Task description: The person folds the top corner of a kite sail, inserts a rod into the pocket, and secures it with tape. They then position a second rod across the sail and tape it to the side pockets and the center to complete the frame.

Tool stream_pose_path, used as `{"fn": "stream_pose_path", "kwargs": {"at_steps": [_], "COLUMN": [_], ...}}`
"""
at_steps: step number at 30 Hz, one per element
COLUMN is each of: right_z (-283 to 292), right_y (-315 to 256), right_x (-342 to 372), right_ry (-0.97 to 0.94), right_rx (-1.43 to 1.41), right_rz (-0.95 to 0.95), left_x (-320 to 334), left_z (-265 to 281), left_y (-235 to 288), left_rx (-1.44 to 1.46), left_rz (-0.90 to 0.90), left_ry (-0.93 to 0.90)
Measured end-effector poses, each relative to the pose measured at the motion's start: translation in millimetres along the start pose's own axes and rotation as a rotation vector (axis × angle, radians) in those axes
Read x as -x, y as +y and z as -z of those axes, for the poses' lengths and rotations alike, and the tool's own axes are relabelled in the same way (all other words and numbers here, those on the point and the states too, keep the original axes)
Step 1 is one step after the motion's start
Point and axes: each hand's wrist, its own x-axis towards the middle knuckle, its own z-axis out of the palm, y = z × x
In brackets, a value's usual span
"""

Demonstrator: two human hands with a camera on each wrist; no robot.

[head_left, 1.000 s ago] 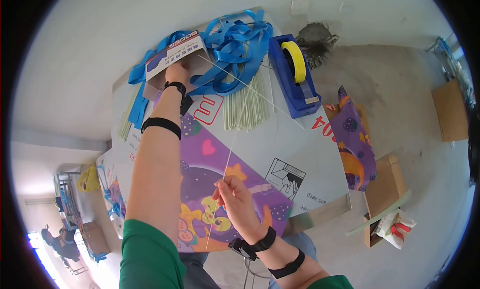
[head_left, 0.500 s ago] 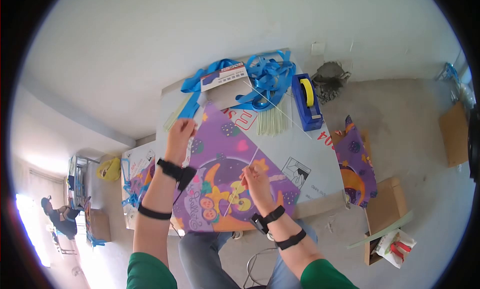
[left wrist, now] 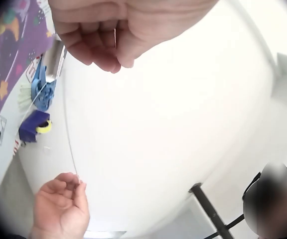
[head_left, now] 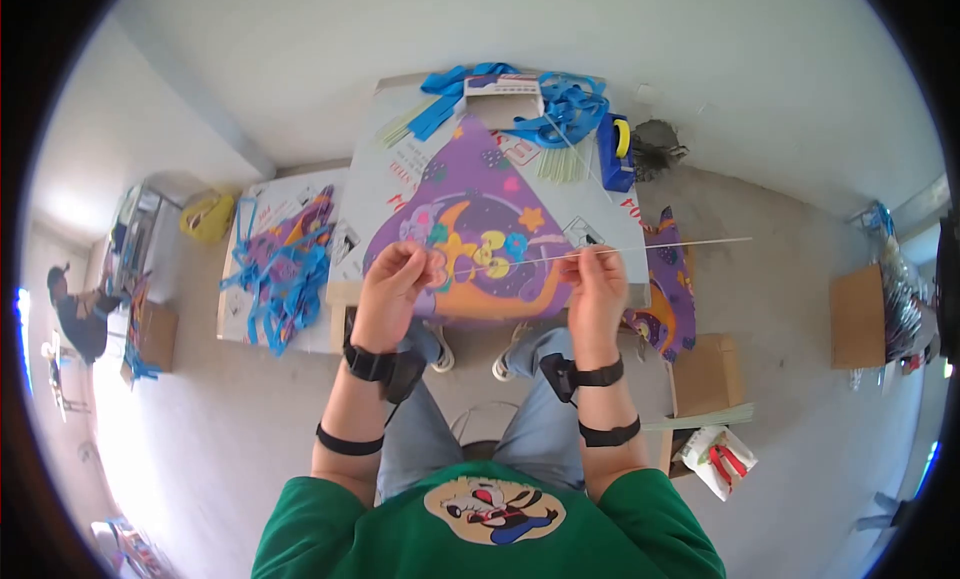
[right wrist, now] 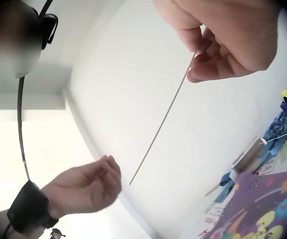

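In the head view the right hand (head_left: 597,287) pinches a thin pale stick (head_left: 690,243), which lies slantwise above the purple printed kite-shaped sheet (head_left: 485,179). Facing it across the sheet, the left hand (head_left: 388,294) has its thumb and fingertips together. The right wrist view shows the stick (right wrist: 158,130) running down from the fingers of the right hand (right wrist: 223,45), its free end a short gap from the left hand (right wrist: 88,186). In the left wrist view the left hand's fingers (left wrist: 108,57) are curled; whether they pinch something tiny cannot be seen.
Behind the sheet are an open small box (head_left: 503,109), blue ribbons (head_left: 575,104), a bundle of pale sticks (head_left: 563,165) and a blue tape dispenser (head_left: 616,159). Ribbons (head_left: 285,279) cover a board at left. Cardboard boxes (head_left: 705,374) stand on the floor at right.
The left hand has come out of the small box and back toward the body. The right hand has moved outward, and its stick has swung from steep to nearly level in the head view.
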Motion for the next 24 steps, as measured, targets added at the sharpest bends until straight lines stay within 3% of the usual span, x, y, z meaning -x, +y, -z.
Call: {"fn": "stream_pose_path", "kwargs": {"at_steps": [4,7,10,24], "right_z": [-6,-17,-23,-42], "right_y": [-35,-47,-48,-47], "right_x": [41,65,81,87], "right_ry": [0.017,0.038,0.052,-0.016], "right_rx": [-0.083,-0.134,-0.165,-0.158], "right_rz": [0.066,0.053,0.06,0.041], "left_x": [35,56,77,97], "left_z": [-8,-8,-9,5], "left_y": [-6,-8,2,14], "left_rx": [0.13,0.338,0.408,0.334], "left_rz": [0.055,0.143,0.135,0.022], "left_ry": [0.01,-0.15,-0.108,-0.089]}}
